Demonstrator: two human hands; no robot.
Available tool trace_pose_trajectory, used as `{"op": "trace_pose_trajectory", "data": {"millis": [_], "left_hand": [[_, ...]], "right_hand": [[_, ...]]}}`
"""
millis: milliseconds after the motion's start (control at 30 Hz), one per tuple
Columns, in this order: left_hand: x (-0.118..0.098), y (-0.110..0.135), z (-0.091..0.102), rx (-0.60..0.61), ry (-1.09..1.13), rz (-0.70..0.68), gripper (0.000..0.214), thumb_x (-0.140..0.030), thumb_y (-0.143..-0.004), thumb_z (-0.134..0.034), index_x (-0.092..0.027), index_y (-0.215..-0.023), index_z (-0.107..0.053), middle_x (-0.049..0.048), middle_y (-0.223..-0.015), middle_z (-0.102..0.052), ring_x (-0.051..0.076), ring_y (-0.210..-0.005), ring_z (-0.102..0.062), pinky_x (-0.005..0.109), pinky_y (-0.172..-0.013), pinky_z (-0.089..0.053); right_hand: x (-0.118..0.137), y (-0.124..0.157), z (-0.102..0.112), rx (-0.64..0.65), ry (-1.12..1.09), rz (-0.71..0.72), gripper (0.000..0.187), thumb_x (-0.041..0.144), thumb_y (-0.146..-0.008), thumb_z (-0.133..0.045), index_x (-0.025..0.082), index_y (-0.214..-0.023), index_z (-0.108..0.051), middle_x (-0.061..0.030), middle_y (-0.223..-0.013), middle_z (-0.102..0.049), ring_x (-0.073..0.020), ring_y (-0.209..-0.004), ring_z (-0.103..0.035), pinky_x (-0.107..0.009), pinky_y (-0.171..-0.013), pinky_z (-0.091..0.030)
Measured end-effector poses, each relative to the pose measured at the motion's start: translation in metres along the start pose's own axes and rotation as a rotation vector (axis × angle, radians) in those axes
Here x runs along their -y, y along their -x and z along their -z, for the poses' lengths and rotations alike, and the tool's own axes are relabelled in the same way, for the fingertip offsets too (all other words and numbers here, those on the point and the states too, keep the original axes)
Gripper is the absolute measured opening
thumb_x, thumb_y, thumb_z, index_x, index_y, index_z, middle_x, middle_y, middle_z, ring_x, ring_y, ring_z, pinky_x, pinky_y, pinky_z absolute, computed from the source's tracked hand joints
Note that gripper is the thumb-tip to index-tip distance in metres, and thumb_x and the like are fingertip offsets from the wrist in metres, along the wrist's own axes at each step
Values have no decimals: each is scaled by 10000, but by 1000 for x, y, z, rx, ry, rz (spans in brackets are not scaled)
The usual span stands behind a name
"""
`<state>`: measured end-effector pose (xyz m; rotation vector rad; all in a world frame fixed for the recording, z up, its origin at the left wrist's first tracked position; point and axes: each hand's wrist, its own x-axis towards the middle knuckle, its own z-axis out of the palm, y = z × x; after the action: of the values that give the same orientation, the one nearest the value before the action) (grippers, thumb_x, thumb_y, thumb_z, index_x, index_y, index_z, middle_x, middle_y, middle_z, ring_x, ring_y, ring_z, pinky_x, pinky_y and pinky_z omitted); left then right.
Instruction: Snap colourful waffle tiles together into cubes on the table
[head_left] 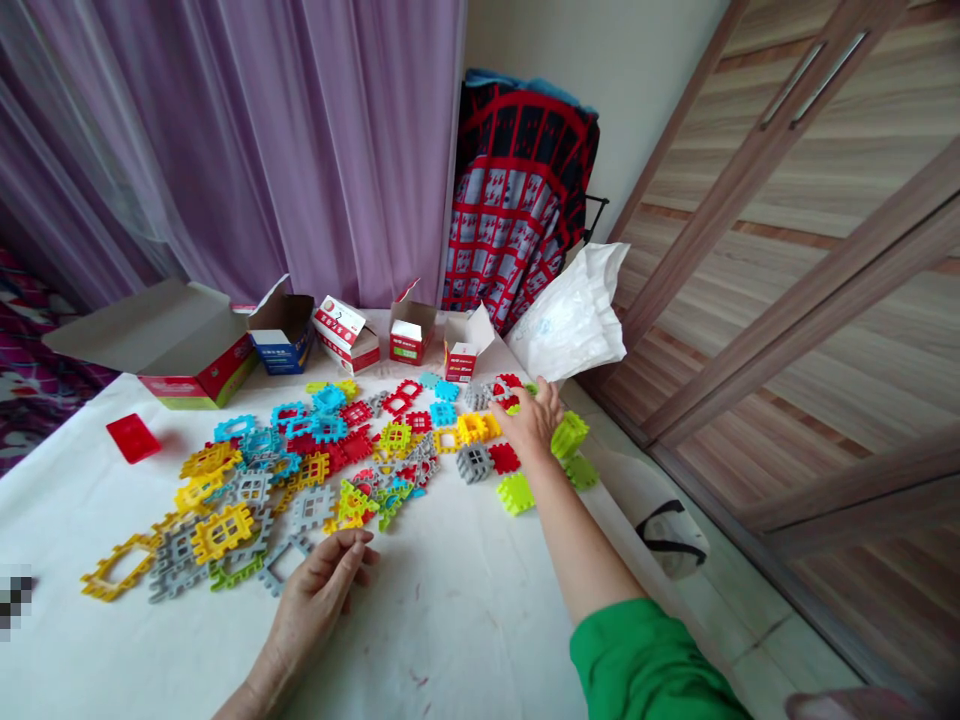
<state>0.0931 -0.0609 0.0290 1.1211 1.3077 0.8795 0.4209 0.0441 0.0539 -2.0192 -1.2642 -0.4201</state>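
Several flat plastic building tiles [300, 470] in yellow, grey, blue, red and green lie scattered over a white table [450, 620]. My left hand [319, 590] rests on the table at the pile's near edge, fingers loosely curled, touching a grey frame tile [279, 562]. My right hand [534, 418], arm in a green sleeve, reaches out to the far right of the pile. Its fingers are spread over red and grey tiles, beside a green cube of tiles [570, 435]. A grey cube [474, 462] and another green cube [516, 493] sit just left of the forearm.
Open cardboard boxes [187, 345] and small red-and-white cartons [346, 335] line the table's far edge. A white plastic bag [574, 320] stands at the far right corner. A red lid [133, 437] lies at left. Wooden wardrobe doors [787, 280] are to the right, purple curtains behind.
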Motion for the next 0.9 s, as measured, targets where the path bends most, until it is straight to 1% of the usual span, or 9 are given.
{"op": "trace_pose_trajectory", "data": {"millis": [167,233,300,367,467,600,667,767,900], "left_hand": [[1,0,0,3,-18,-12,722,-837,-532,-668,-202,-875,-675,46,-714,-694,160,-567,-603,220,-395,-413],[0,0,1,10,-15,-7,723,-839,-532,-666,-202,-875,-675,48,-713,-691,164,-571,-605,222,-396,-413],[0,0,2,17,-7,-3,727,-841,-527,-666,-203,-876,-674,49,-710,-689,167,-575,-606,223,-394,-411],[2,-1,3,24,2,4,728,-841,-524,-668,-203,-876,-672,52,-714,-691,171,-583,-610,224,-398,-415],[6,-3,4,44,9,18,730,-843,-518,-673,-204,-870,-671,49,-714,-691,167,-582,-609,223,-402,-418],[11,-5,5,48,25,15,727,-844,-523,-670,-207,-873,-683,41,-698,-680,160,-557,-594,221,-387,-405],[9,-5,5,38,40,16,731,-841,-514,-681,-205,-875,-692,44,-697,-682,161,-557,-592,224,-393,-410],[3,-4,7,23,62,19,724,-826,-509,-704,-200,-873,-703,52,-700,-688,169,-580,-599,229,-412,-427],[-2,-3,13,-3,106,10,675,-791,-538,-722,-195,-854,-710,54,-704,-691,164,-578,-587,228,-416,-424]], "right_hand": [[17,-7,-20,61,40,-28,346,467,-762,-718,168,-934,-741,-206,-1450,-459,-388,-1405,-277,-619,-1089,-218],[18,-9,-22,60,38,-37,345,464,-763,-713,163,-929,-740,-212,-1450,-458,-393,-1405,-275,-631,-1085,-222],[13,-12,-18,8,20,-41,341,465,-772,-697,172,-941,-739,-206,-1449,-460,-400,-1401,-277,-638,-1071,-248],[3,-14,-8,-84,5,-53,346,468,-779,-681,188,-975,-735,-189,-1453,-459,-402,-1398,-284,-635,-1061,-275],[-21,-11,14,-222,-6,-81,384,470,-784,-658,200,-1049,-720,-178,-1463,-445,-396,-1386,-316,-611,-1053,-317],[-57,0,42,-328,-22,-67,447,481,-787,-638,178,-1112,-687,-203,-1459,-435,-402,-1371,-336,-601,-1061,-328],[-71,5,49,-339,-25,-69,464,496,-785,-631,175,-1116,-679,-208,-1452,-436,-404,-1365,-338,-609,-1066,-319],[-87,5,54,-323,-32,-118,492,514,-777,-618,154,-1103,-694,-224,-1433,-453,-395,-1351,-359,-591,-1080,-312],[-95,-8,52,-226,-8,-214,514,490,-761,-639,155,-1145,-707,-218,-1456,-442,-383,-1364,-355,-568,-1089,-314]]}}
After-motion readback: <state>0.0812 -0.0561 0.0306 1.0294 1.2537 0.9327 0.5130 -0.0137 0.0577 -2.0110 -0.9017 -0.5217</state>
